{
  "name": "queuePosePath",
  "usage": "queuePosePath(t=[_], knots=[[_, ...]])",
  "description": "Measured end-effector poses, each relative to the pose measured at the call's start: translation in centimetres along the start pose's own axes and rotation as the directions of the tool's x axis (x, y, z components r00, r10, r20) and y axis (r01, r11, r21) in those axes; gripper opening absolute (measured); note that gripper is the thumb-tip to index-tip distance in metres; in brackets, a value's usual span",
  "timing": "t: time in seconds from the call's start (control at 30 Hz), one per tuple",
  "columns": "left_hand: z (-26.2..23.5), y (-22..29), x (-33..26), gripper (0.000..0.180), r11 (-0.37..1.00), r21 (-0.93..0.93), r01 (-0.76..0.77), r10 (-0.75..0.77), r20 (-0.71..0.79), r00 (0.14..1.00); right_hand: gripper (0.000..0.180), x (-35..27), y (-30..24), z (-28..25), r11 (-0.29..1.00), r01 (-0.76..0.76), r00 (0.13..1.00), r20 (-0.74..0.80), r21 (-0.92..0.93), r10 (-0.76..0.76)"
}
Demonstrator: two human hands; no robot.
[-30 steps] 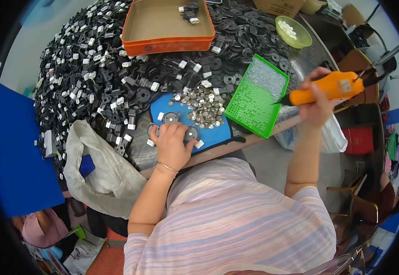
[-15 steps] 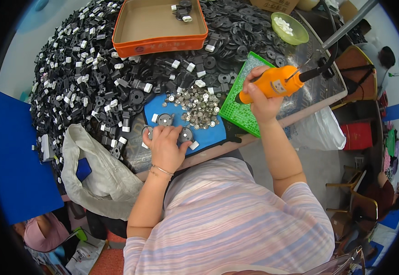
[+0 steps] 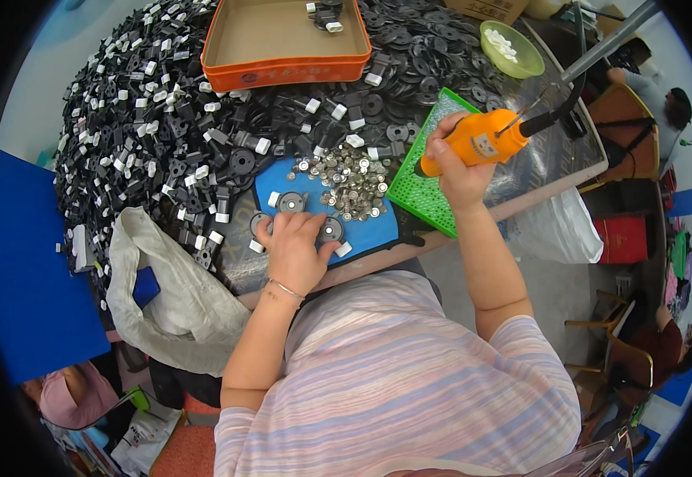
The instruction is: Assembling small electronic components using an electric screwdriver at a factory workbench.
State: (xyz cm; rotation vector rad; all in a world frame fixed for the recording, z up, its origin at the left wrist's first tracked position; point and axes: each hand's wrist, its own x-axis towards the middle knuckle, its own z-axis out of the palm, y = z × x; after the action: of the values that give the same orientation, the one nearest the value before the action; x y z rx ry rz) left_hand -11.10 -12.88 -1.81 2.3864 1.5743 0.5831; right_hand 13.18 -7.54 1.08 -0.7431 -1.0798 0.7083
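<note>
My right hand (image 3: 462, 163) is wrapped round an orange electric screwdriver (image 3: 485, 145), its dark tip end over a green perforated tray (image 3: 413, 193). Small, pale bits lie in that tray. On a blue mat (image 3: 374, 234), my left hand (image 3: 294, 250) rests with bent fingers among several round black parts with white ends. Its thumb and index finger sit around the rightmost black disc part (image 3: 331, 229); another finger touches the leftmost disc (image 3: 260, 223). Just behind the fingers lies a further black disc (image 3: 291, 202). A heap of small metal pieces (image 3: 354, 184) covers the mat's back part.
Black parts with white ends (image 3: 155, 119) are piled at left. Beyond the mat stands an orange-rimmed box (image 3: 286, 78); far right, a green bowl (image 3: 525, 61) holds white pieces. A cloth bag (image 3: 179, 306) hangs at the near-left table edge. Other people sit farther off.
The view has shifted slightly, so the table things appear a little to the right. Both hands keep their grip and place. A person at the far right has moved an arm.
</note>
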Motion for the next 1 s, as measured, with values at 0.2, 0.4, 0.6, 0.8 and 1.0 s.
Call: queuePosePath(t=[0.2, 0.4, 0.6, 0.8, 1.0], knots=[[-0.3, 0.0, 0.0, 0.041, 1.0, 0.018, -0.019, 0.019, 0.007, 1.0, 0.029, 0.5, -0.8, -0.3, 0.997, 0.016, 1.0, -0.01, -0.07, -0.017], [-0.2, 0.0, 0.2, 0.042, 0.999, 0.012, 0.033, -0.034, 0.05, 0.998, 0.028, -0.5, -4.3, 3.5, 0.98, -0.001, 0.993, 0.112, 0.199, -0.022], [-0.1, 0.0, 0.1, 0.04, 0.997, -0.005, 0.075, -0.075, 0.08, 0.994, 0.027, -3.1, -2.1, 8.7, 0.989, -0.065, 0.921, 0.389, 0.134, 0.008], [-0.1, 0.1, 0.1, 0.039, 0.997, 0.013, 0.076, -0.077, 0.064, 0.995, 0.027, -3.4, -1.3, 9.8, 0.997, -0.027, 0.888, 0.459, 0.072, -0.009], [0.0, 0.1, 0.0, 0.038, 0.998, 0.014, 0.058, -0.058, 0.037, 0.998, 0.026, -3.6, -0.9, 9.6, 0.998, -0.03, 0.879, 0.476, 0.047, 0.004]])
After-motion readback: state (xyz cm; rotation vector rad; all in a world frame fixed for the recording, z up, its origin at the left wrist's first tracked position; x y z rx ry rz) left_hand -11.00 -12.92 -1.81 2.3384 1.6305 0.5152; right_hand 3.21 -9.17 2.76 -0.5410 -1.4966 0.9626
